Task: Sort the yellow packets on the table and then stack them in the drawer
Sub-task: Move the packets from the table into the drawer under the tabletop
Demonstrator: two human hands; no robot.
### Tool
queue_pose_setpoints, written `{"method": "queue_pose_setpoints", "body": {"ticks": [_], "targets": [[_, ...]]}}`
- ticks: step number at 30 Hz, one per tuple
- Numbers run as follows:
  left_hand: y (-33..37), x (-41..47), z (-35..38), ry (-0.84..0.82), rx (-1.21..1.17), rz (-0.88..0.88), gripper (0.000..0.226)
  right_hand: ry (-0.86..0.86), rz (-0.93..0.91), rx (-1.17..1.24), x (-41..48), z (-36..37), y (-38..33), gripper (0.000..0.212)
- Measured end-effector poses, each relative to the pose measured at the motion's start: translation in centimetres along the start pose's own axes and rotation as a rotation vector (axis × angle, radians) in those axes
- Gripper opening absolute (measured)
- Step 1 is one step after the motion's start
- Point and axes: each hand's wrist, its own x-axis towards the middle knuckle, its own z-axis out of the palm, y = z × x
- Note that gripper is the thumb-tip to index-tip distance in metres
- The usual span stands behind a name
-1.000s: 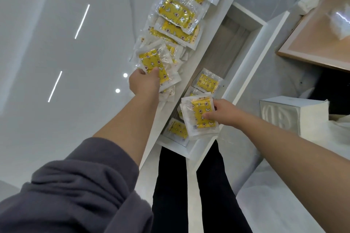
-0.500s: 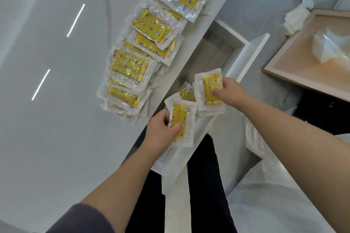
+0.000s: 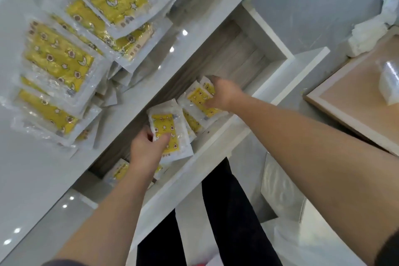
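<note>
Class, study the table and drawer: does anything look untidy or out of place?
Yes. The packets on the table lie in a skewed, overlapping heap, and those in the drawer overlap crookedly rather than forming a neat stack.

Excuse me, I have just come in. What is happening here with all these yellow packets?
A person is filling an open drawer. The left hand grips one yellow packet over the drawer. The right hand holds a second packet on top of others lying inside. A pile of packets lies overlapping on the table.
</note>
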Motion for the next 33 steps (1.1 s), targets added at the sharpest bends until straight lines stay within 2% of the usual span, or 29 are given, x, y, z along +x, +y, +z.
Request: {"method": "queue_pose_setpoints", "body": {"ticks": [2,8,10,13,14,15,18,19,20,22,24,27,29,31,33], "targets": [[-0.5,0.6,0.0,0.028,-0.044,-0.023,0.015,-0.046,-0.001,-0.003,0.7,0.4,0.6,0.083],[-0.6,0.9,0.2,0.050,-0.086,-0.053,0.014,-0.109,0.054,0.053,2.7,-2.2,3.3,0.066],[0.0,0.6,0.7,0.031,-0.120,-0.041,0.014,-0.035,0.080,0.011,3.0,-3.7,4.2,0.061],[1.3,0.2,1.8,-0.017,-0.167,-0.020,0.018,0.241,0.048,-0.187,2.2,-5.1,4.4,0.047],[1.8,0.1,2.3,-0.048,-0.191,-0.012,0.020,0.277,0.020,-0.189,1.7,-5.2,4.1,0.043],[2.3,0.1,2.9,-0.086,-0.224,-0.006,0.022,0.216,0.009,-0.108,1.3,-5.2,3.8,0.041],[4.0,0.3,5.3,-0.180,-0.348,-0.021,0.026,-0.341,0.148,0.448,-0.3,-4.9,2.9,0.043],[4.5,0.5,6.2,-0.199,-0.385,-0.033,0.026,-0.434,0.167,0.508,-0.6,-4.9,2.9,0.040],[4.7,0.9,7.1,-0.216,-0.401,-0.041,0.026,-0.429,0.154,0.474,-0.6,-5.1,2.9,0.034],[4.4,1.9,8.6,-0.216,-0.369,-0.046,0.021,-0.263,0.116,0.310,-0.2,-5.7,3.2,0.021],[3.8,2.8,9.8,-0.143,-0.288,-0.062,0.015,-0.063,0.085,0.181,0.6,-6.9,3.8,0.007],[3.5,3.9,11.5,-0.026,-0.197,-0.069,0.016,0.158,0.153,0.059,1.9,-8.9,5.3,0.006],[4.2,4.7,12.4,0.021,-0.215,-0.119,0.008,0.219,0.213,-0.085,2.2,-9.6,5.9,0.015],[4.8,5.2,12.7,0.083,-0.173,-0.193,0.020,0.223,0.247,-0.235,2.0,-9.4,5.4,0.026],[4.5,5.4,12.6,0.119,-0.023,-0.203,0.024,0.230,0.230,-0.361,1.3,-8.7,4.7,0.038]]}}
